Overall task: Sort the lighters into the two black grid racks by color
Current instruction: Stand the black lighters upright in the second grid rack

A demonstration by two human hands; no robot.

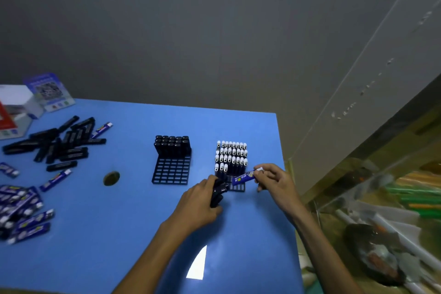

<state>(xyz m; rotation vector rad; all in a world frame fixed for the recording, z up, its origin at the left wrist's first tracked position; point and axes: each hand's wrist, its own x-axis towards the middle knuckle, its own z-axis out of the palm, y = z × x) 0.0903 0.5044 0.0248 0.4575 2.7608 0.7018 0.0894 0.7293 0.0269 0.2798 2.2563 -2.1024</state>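
We pinch one blue lighter with our right hand, tilted just above the right grid rack, which stands mostly full of blue lighters. Our left hand curls around some black lighters beside this rack, near the table edge; the left grid rack has black ones only at its far rows.

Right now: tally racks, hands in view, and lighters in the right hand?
Black plastic grid racks: 2 (left rack, right rack)
Hands: 2 (left hand, right hand)
Blue printed plastic lighter, pinched by right hand: 1
Total: 5
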